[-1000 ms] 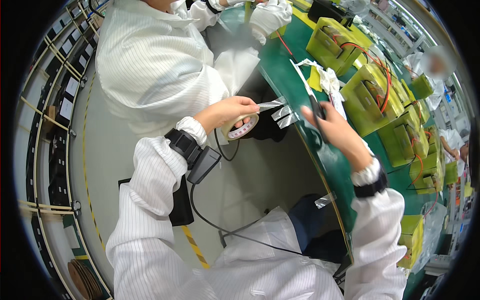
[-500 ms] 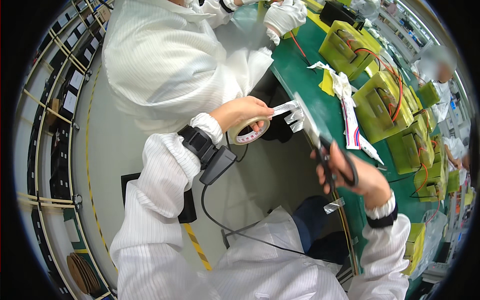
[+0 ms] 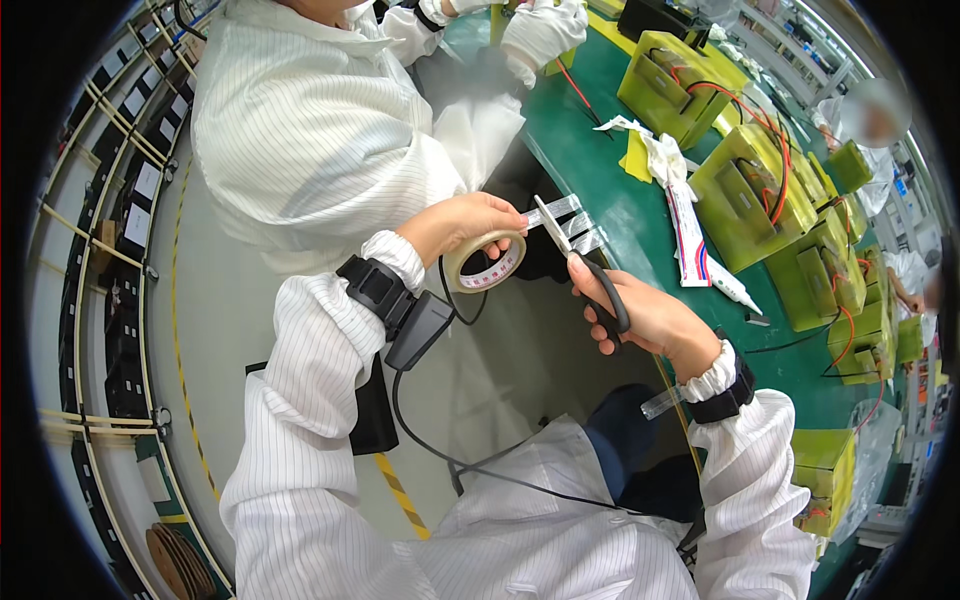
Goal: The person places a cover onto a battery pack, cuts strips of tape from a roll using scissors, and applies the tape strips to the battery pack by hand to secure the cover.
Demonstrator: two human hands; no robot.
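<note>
My left hand (image 3: pixel 468 222) grips a roll of clear tape (image 3: pixel 487 268) from above. A short strip of tape (image 3: pixel 556 209) stretches from its fingers toward the green table's edge. My right hand (image 3: pixel 640 310) is closed round the black handles of a pair of scissors (image 3: pixel 606 300). The scissor blades (image 3: pixel 551 223) point up and left, right at the strip between my left fingers and the table; whether they are cutting through it I cannot tell. More tape pieces (image 3: pixel 588 242) hang off the table edge beside the blades.
A white tube (image 3: pixel 688 238) lies on the green table (image 3: pixel 600 165), before several yellow-green boxes (image 3: pixel 740 195) with red and black wires. Another tape piece (image 3: pixel 660 402) sticks out from the near edge. A co-worker in a white coat (image 3: pixel 310 130) stands close, upper left. Shelves (image 3: pixel 125 290) line the far left.
My right hand has brought the scissors leftward to the tape strip near my left fingers. My left hand and the roll have shifted slightly left in the picture, as has the whole table.
</note>
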